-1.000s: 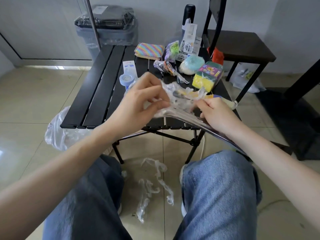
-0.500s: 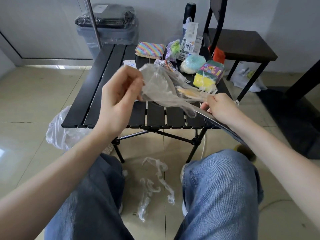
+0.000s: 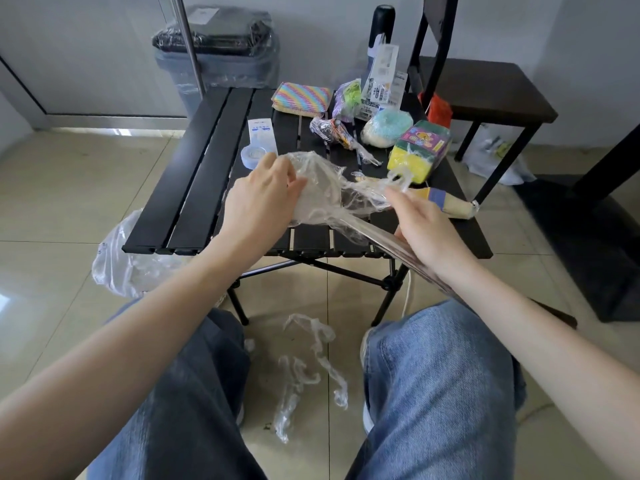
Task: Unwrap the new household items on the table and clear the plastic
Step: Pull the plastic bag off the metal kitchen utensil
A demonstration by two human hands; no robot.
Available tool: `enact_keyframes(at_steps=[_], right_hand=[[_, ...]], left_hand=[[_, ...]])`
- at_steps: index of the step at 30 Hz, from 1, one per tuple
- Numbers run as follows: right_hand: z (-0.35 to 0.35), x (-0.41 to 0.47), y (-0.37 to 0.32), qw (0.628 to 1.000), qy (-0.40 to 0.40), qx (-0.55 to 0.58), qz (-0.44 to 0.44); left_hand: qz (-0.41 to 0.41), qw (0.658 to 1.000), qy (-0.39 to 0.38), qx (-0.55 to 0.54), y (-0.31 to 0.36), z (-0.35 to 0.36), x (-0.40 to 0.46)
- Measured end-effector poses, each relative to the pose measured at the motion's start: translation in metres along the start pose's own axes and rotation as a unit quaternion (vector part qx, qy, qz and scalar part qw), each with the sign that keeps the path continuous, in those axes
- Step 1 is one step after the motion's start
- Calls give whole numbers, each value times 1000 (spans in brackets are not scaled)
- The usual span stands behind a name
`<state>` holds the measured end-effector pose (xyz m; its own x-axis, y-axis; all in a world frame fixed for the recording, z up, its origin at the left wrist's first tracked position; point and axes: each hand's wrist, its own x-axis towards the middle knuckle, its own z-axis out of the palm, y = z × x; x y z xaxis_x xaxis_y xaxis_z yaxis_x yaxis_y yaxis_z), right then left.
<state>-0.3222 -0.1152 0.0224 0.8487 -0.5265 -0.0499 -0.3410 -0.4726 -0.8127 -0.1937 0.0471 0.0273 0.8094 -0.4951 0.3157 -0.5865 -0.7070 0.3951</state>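
Note:
My left hand is closed on a bunch of clear plastic wrap above the black slatted table. The wrap stretches across to my right hand, which grips the shiny long handle of a wrapped utensil. Its head is blurred under the film. On the table lie a rainbow cloth, a sponge pack, a blue-white scrubber, a tape pack, small packets and a wooden-handled brush.
A lidded grey bin stands behind the table and a dark stool at back right. A clear bag sits on the floor at left. Plastic scraps lie between my knees. A white bag is under the stool.
My left hand pulled the wrap up and to the left, then came back down over the table with it bunched. My right hand kept hold of the handle and shifted slightly right.

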Motion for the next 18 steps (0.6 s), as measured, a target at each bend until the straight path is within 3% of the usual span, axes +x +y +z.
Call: enact_keyframes(at_steps=[5, 12, 15, 18], right_hand=[[3, 4, 9, 996, -72, -31, 32], [6, 5, 17, 987, -26, -161, -15], [4, 5, 16, 982, 5, -183, -36], [4, 6, 12, 980, 4, -191, -49]], left_hand=[[-1, 989, 47, -139, -5, -3, -8], [-66, 960, -15, -271, -4, -5, -3], [-64, 979, -80, -177, -6, 2, -4], [-75, 983, -49, -163, -12, 14, -6]])
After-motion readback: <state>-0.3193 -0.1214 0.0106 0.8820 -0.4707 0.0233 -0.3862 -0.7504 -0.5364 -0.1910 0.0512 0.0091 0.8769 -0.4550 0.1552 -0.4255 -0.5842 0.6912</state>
